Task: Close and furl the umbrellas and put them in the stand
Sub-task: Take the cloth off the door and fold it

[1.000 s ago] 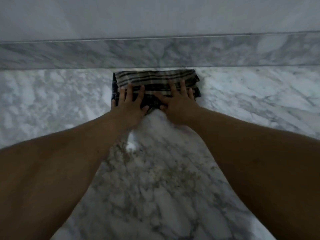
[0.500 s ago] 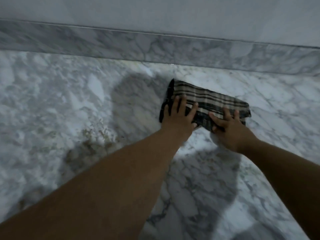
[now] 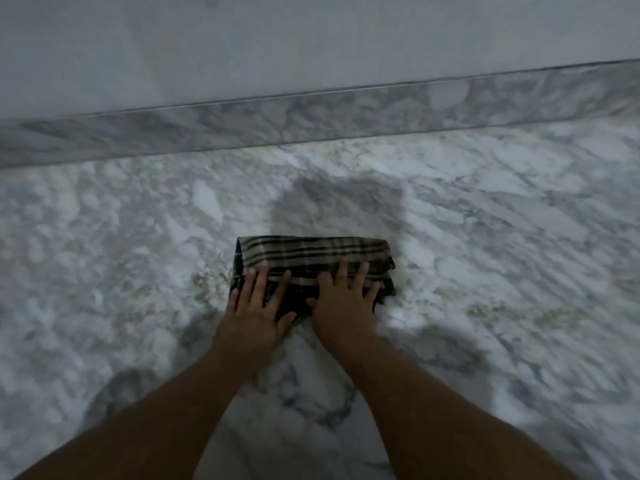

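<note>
A folded piece of dark plaid fabric with beige stripes [image 3: 311, 252] lies flat on the marble floor [image 3: 121, 254]. My left hand [image 3: 258, 304] presses on its left near part with fingers spread straight. My right hand [image 3: 343, 299] presses on its right near part, fingers straight too. Both palms cover the near edge of the fabric. No umbrella frame, handle or stand shows in the head view.
A marble skirting strip [image 3: 311, 116] runs along the foot of a pale wall [image 3: 277, 39] behind the fabric. Marble floor stretches left, right and toward me. A dark shadow falls on the floor just beyond the fabric.
The fabric and both hands have slid across the floor, away from the skirting. Both hands stay flat on it, and the view has swung about.
</note>
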